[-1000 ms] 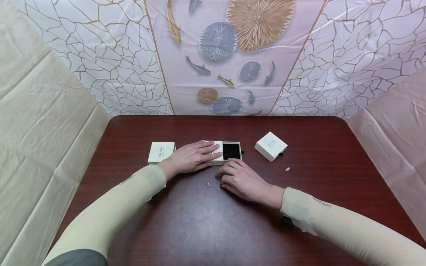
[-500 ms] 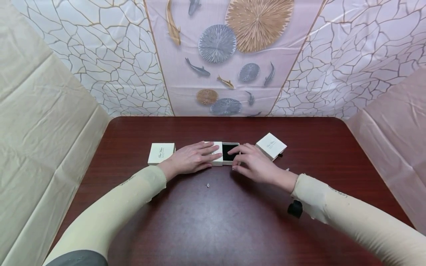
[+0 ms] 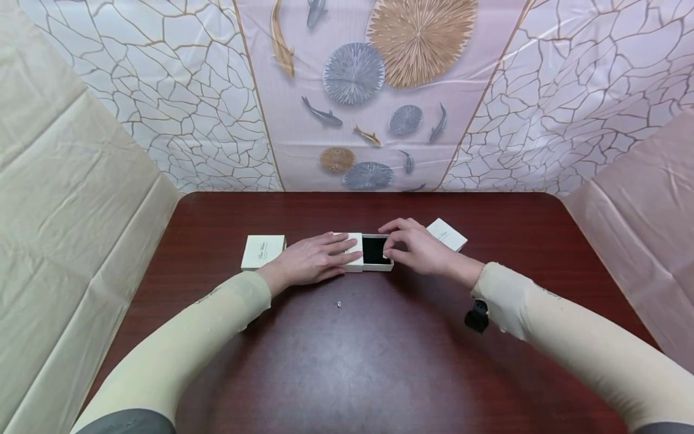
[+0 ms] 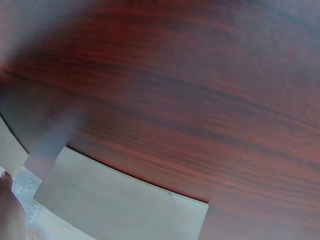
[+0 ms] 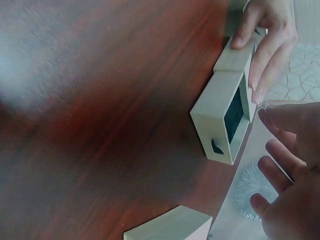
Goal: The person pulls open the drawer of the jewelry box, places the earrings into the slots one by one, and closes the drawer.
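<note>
My left hand (image 3: 320, 258) rests with spread fingers on the cover of a small white jewellery box (image 3: 355, 237), its thumb against the near side. The box's drawer (image 3: 376, 267) sticks out to the right and shows a black lining (image 3: 373, 249). Over the drawer's right end is my right hand (image 3: 423, 247). In the right wrist view its thumb and finger pinch a small sparkling piece of jewellery (image 5: 265, 105), while the other fingers are spread apart. A black pull tab (image 5: 217, 146) shows on the drawer's end.
Another white box (image 3: 264, 252) stands left of my left hand. A third white box (image 3: 447, 234) is partly hidden behind my right hand. On the table (image 3: 336, 374), nearer me, lies a tiny shiny piece (image 3: 339, 304). Fabric walls (image 3: 352, 150) surround the table.
My right hand has moved from the table before the open box up and right to the drawer's right end. My left hand stays on the box.
</note>
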Tool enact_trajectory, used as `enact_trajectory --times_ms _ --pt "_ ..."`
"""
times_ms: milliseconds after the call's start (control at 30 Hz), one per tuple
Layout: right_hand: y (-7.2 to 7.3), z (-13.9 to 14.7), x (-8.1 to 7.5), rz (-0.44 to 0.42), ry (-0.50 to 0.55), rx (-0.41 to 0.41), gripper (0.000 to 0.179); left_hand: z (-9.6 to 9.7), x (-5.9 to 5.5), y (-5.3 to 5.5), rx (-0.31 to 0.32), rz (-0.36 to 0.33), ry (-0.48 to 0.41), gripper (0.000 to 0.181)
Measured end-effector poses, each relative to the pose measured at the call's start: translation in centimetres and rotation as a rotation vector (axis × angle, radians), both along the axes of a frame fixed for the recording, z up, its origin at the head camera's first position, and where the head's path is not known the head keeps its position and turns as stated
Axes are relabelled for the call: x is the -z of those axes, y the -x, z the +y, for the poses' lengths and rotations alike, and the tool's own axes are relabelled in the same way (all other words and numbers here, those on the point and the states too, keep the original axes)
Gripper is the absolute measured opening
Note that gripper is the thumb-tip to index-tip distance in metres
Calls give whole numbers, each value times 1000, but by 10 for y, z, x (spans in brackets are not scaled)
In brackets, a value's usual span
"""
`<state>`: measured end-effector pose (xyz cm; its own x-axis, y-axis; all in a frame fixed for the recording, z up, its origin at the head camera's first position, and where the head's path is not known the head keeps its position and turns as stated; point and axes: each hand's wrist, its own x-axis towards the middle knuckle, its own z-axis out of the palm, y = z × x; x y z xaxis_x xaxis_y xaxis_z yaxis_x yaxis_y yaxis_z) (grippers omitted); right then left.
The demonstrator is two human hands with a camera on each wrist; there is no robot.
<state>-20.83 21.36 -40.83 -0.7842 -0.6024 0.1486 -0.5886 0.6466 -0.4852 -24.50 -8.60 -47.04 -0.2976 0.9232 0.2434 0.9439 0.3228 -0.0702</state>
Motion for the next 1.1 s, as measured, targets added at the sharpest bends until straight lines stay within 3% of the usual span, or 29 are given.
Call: enact_trajectory --times_ms 500,1100 --pt "33 -6 10 -44 -98 51 12 1 1 0 0 4 -6 50" --pt "44 -17 16 -82 -164 47 15 0 1 0 -8 -2 2 50"
